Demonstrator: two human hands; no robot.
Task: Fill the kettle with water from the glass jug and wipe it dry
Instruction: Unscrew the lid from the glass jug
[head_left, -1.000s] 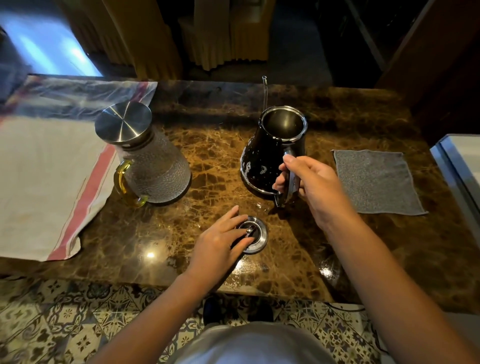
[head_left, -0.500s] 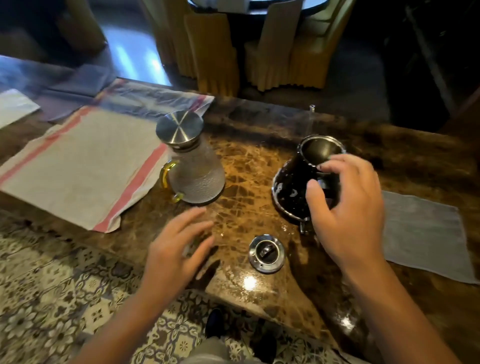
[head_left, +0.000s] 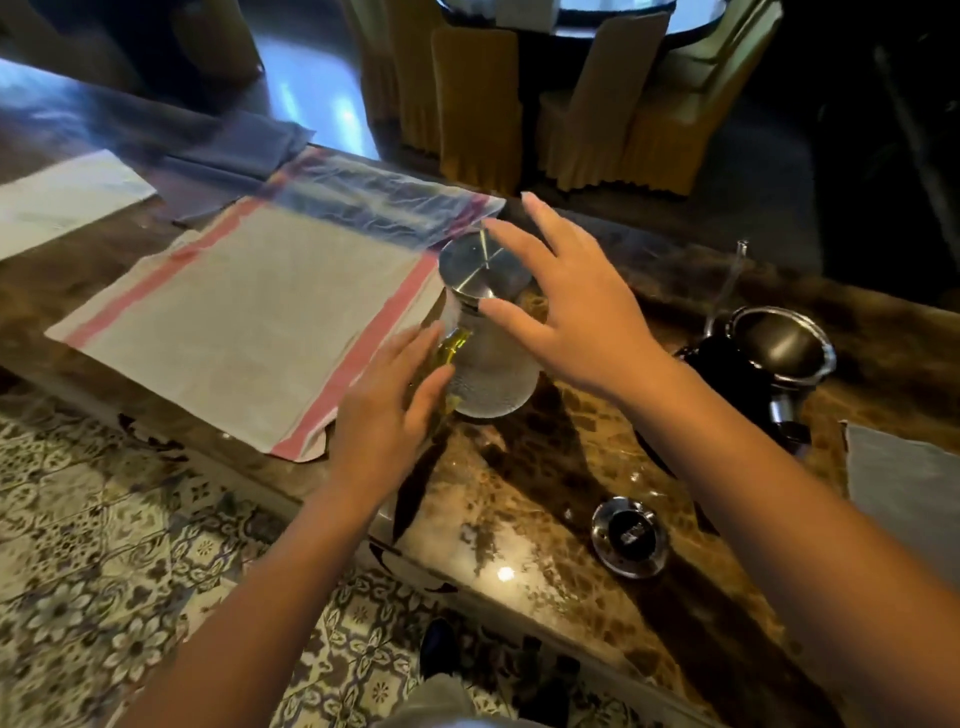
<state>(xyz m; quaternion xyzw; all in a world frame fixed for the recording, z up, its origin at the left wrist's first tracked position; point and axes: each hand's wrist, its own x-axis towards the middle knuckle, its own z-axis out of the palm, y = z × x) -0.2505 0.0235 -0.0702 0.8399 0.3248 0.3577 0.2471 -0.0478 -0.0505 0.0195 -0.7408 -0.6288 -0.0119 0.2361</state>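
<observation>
The glass jug (head_left: 493, 379) with a steel lid (head_left: 480, 267) and a yellow handle (head_left: 451, 347) stands on the brown marble table (head_left: 545, 493). My left hand (head_left: 387, 410) is open right beside the handle, fingers spread and blurred. My right hand (head_left: 566, 306) hovers open over the jug's lid and right side. The black kettle (head_left: 763, 364) stands uncovered at the right, with a thin spout behind it. Its round lid (head_left: 629, 535) lies on the table near the front edge. A grey cloth (head_left: 904, 493) lies at the far right.
A white towel with red stripes (head_left: 249, 322) is spread on the table left of the jug. More cloths (head_left: 62, 197) lie farther left. Covered chairs (head_left: 478, 98) stand behind the table. Patterned floor tiles (head_left: 130, 545) show below the table's front edge.
My right hand has let go of the kettle and moved left over the jug. My left hand left the kettle lid and went to the jug's handle. The view swung left.
</observation>
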